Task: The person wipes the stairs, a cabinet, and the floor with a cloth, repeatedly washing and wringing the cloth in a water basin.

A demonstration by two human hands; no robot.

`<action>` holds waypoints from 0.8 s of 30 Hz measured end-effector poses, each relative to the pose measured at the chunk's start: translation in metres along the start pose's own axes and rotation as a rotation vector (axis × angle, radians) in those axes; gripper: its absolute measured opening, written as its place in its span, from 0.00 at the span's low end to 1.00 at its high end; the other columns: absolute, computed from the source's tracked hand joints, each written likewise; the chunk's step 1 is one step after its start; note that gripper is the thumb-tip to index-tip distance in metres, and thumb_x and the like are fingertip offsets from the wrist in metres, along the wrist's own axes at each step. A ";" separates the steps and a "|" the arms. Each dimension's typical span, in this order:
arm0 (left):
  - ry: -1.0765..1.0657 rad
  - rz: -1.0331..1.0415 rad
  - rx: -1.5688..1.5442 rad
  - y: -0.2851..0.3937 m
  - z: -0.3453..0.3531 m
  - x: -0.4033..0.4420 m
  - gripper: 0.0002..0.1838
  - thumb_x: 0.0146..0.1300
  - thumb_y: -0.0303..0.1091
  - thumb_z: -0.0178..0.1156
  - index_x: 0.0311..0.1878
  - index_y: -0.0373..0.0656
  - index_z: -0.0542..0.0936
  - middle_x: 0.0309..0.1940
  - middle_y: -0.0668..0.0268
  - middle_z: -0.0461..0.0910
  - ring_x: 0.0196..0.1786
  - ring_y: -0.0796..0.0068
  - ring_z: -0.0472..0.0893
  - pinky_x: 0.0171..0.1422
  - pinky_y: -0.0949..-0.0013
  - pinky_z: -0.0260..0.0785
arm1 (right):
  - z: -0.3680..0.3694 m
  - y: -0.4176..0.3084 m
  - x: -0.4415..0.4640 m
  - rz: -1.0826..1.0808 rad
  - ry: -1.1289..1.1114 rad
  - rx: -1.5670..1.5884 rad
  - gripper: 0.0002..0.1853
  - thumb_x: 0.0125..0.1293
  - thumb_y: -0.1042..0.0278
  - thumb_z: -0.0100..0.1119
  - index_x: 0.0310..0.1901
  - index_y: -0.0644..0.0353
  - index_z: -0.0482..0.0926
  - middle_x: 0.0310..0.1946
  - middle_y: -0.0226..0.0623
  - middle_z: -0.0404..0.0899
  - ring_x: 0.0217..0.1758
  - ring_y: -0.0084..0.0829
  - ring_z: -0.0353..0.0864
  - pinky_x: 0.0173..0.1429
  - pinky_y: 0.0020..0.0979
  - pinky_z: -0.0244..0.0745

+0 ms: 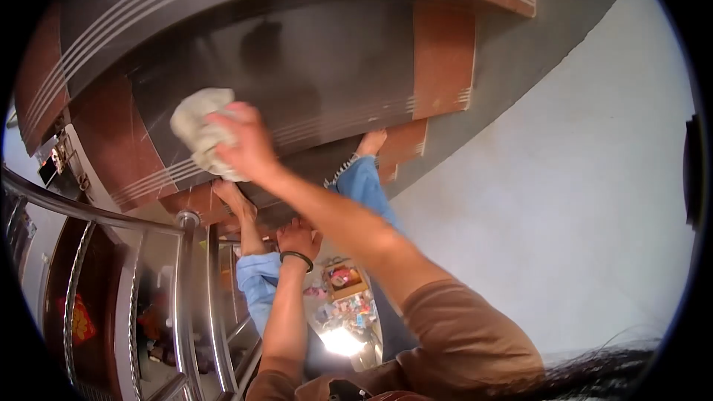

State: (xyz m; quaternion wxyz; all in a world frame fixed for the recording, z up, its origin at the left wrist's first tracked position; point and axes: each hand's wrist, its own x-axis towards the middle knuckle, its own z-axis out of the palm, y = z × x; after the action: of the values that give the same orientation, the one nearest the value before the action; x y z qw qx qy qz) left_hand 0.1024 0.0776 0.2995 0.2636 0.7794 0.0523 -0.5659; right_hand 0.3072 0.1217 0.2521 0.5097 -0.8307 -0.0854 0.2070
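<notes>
My right hand (pixel 249 141) grips a crumpled off-white cloth (pixel 199 122), blurred by motion, over the left part of a dark stair tread (pixel 334 52). The cloth looks to be at the tread's surface, near its front edge with light stripes. Lower down, my left hand (pixel 298 240), with a dark bracelet (pixel 297 260) at the wrist, is at the edge of a lower step between my legs. Its fingers point forward and appear apart, with nothing seen in them; their tips are partly hard to make out.
My bare feet stand on a lower step, either side of my left hand. A metal railing (pixel 182 289) runs along the left. A white wall (pixel 549 178) is on the right. Far below, through the gap, a box (pixel 345 282) and scattered small items show. Reddish tiles (pixel 443 56) border the treads.
</notes>
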 end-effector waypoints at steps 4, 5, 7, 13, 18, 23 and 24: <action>0.409 0.098 -0.469 0.005 -0.026 -0.008 0.23 0.66 0.47 0.62 0.57 0.41 0.79 0.51 0.55 0.82 0.54 0.54 0.82 0.59 0.53 0.72 | -0.195 0.027 0.001 0.433 0.152 0.389 0.19 0.69 0.72 0.50 0.61 0.61 0.76 0.50 0.37 0.82 0.53 0.33 0.82 0.58 0.35 0.78; 0.543 0.126 -0.567 0.008 -0.032 -0.010 0.19 0.64 0.42 0.66 0.54 0.42 0.80 0.45 0.57 0.83 0.50 0.58 0.83 0.54 0.58 0.75 | -0.244 0.065 0.006 0.321 0.180 0.284 0.21 0.71 0.69 0.50 0.64 0.62 0.73 0.54 0.39 0.81 0.56 0.33 0.80 0.62 0.35 0.76; 0.625 0.134 -0.642 0.007 -0.047 -0.013 0.18 0.63 0.41 0.66 0.53 0.42 0.80 0.44 0.59 0.83 0.48 0.56 0.83 0.53 0.57 0.74 | -0.313 0.103 0.039 0.195 0.353 -0.048 0.26 0.72 0.61 0.54 0.68 0.64 0.69 0.61 0.42 0.77 0.64 0.34 0.75 0.69 0.36 0.69; 0.763 0.112 -0.856 -0.009 -0.068 -0.023 0.13 0.63 0.33 0.65 0.49 0.44 0.80 0.41 0.60 0.83 0.46 0.55 0.82 0.52 0.58 0.73 | -0.239 0.132 0.107 0.075 0.733 -0.809 0.44 0.59 0.39 0.68 0.66 0.68 0.70 0.64 0.57 0.73 0.66 0.52 0.72 0.70 0.45 0.65; 1.109 -0.002 -0.956 -0.012 -0.097 -0.032 0.15 0.64 0.28 0.61 0.54 0.38 0.78 0.52 0.53 0.78 0.56 0.52 0.77 0.63 0.55 0.67 | -0.041 0.055 0.105 -0.107 0.640 -0.870 0.44 0.50 0.50 0.69 0.65 0.71 0.67 0.73 0.67 0.58 0.75 0.63 0.57 0.73 0.61 0.54; 1.354 -0.182 -0.811 -0.057 -0.125 -0.044 0.25 0.76 0.39 0.50 0.68 0.31 0.69 0.69 0.45 0.65 0.72 0.47 0.65 0.75 0.49 0.55 | 0.105 -0.011 0.096 -0.195 0.385 -0.671 0.34 0.49 0.54 0.71 0.54 0.65 0.72 0.71 0.68 0.56 0.76 0.66 0.53 0.76 0.65 0.47; 1.358 -0.169 -0.791 -0.070 -0.129 -0.048 0.26 0.76 0.40 0.49 0.69 0.31 0.69 0.71 0.44 0.64 0.73 0.46 0.64 0.76 0.49 0.54 | 0.117 -0.019 0.089 -0.244 0.255 -0.634 0.36 0.48 0.54 0.72 0.57 0.63 0.72 0.71 0.66 0.57 0.76 0.64 0.53 0.76 0.65 0.46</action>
State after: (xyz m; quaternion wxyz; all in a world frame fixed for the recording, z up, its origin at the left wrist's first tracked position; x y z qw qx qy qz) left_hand 0.1687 0.2080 0.3473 0.3876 0.7963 0.4581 0.0761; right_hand 0.3380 0.2566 0.1999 0.2544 -0.9503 -0.1797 0.0028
